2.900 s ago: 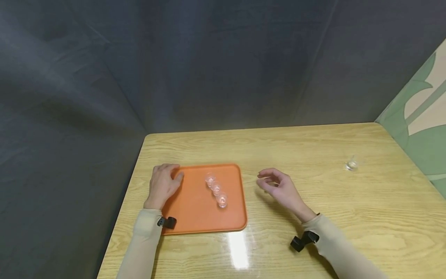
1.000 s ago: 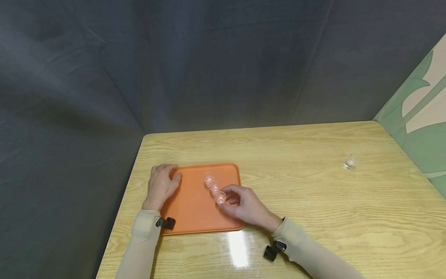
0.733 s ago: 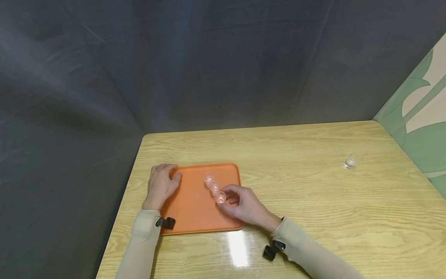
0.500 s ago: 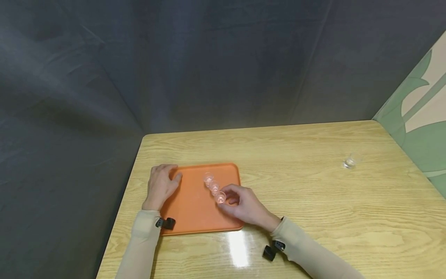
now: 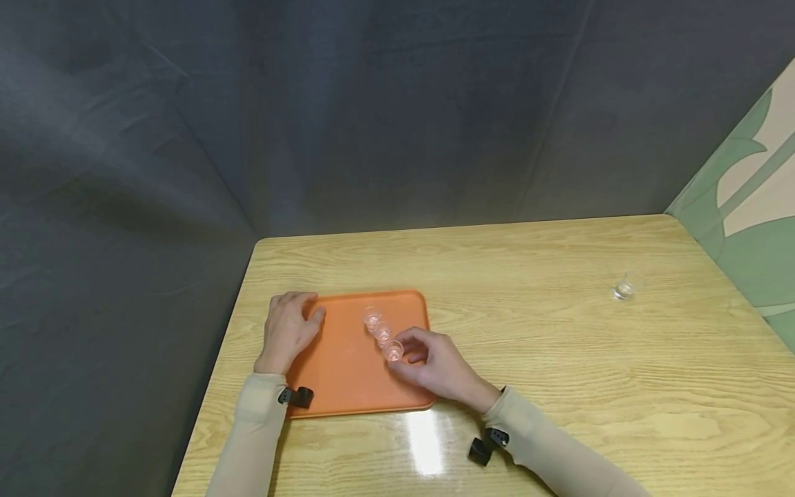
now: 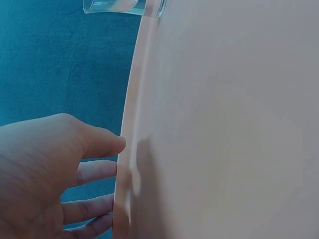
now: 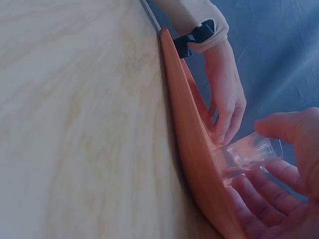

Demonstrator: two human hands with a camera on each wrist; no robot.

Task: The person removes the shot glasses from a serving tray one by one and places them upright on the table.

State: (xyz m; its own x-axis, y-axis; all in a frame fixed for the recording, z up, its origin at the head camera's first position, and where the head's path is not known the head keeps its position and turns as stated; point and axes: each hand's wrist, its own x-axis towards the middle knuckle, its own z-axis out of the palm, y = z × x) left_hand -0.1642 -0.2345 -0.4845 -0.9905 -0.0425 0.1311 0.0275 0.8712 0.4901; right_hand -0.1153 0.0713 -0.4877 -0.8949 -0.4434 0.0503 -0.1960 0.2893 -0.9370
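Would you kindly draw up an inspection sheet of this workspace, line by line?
Surface: wood-grain table, glare near the front.
Job's things: orange tray; three clear glasses in a slanting row within its rim; a fourth glass apart on the table, to the right.
Clutter: nothing seen.
Hands: left hand at the tray's left rim; right hand holding the nearest glass of the row.
Cables: nothing seen.
Surroundings: dark cloth behind and at left; leaf-patterned panel at right.

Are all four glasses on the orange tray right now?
No, three glasses are on the orange tray, but the fourth glass is on the wooden table, off to the right.
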